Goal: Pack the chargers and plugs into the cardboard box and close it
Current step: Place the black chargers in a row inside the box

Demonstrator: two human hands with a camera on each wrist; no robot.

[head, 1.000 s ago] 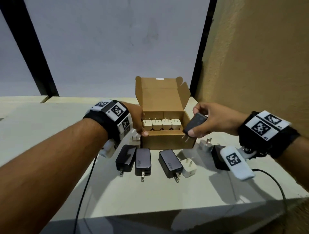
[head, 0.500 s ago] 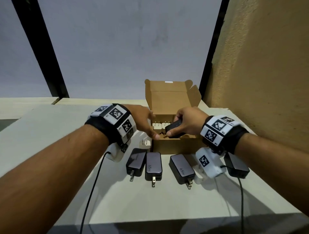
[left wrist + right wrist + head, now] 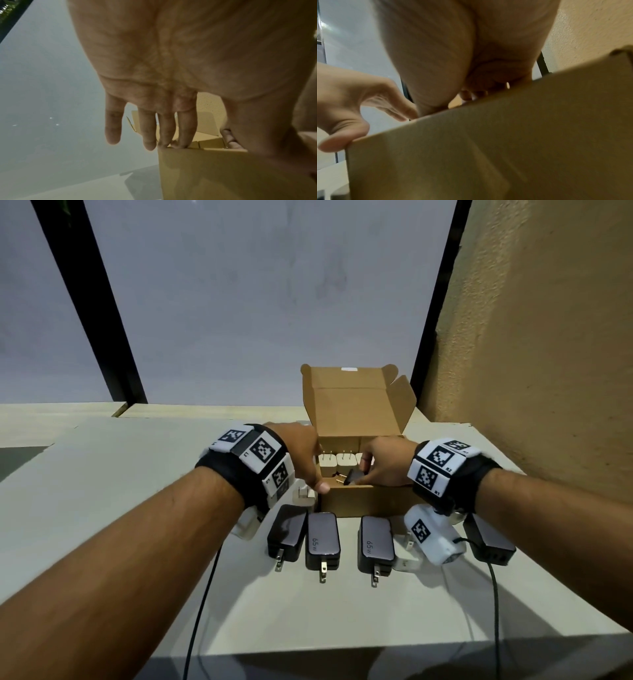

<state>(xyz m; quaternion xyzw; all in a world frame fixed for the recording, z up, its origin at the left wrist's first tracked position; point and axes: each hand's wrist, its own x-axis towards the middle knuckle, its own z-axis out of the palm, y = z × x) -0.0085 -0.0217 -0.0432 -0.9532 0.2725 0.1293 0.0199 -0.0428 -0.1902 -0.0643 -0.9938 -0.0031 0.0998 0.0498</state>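
The cardboard box (image 3: 363, 501) stands open on the table with its lid (image 3: 352, 412) upright. A row of white plugs (image 3: 329, 466) stands along its back wall, prongs up. My right hand (image 3: 385, 463) reaches down inside the box and pinches a dark charger (image 3: 354, 475), prongs pointing left. My left hand (image 3: 303, 460) holds the box's front left corner, thumb on the front wall, fingers over the rim (image 3: 173, 144). In the right wrist view the box wall (image 3: 488, 148) hides the charger.
Three dark chargers (image 3: 287, 530) (image 3: 322, 539) (image 3: 375, 542) lie in a row in front of the box. A white plug (image 3: 407, 558) lies beside them, a black charger (image 3: 489, 539) at the right, another white plug (image 3: 305, 495) left of the box. A textured wall (image 3: 548, 354) rises close on the right.
My right hand carried the dark charger from the box's right side in over the rim and down into the box. My left hand stayed on the box corner.
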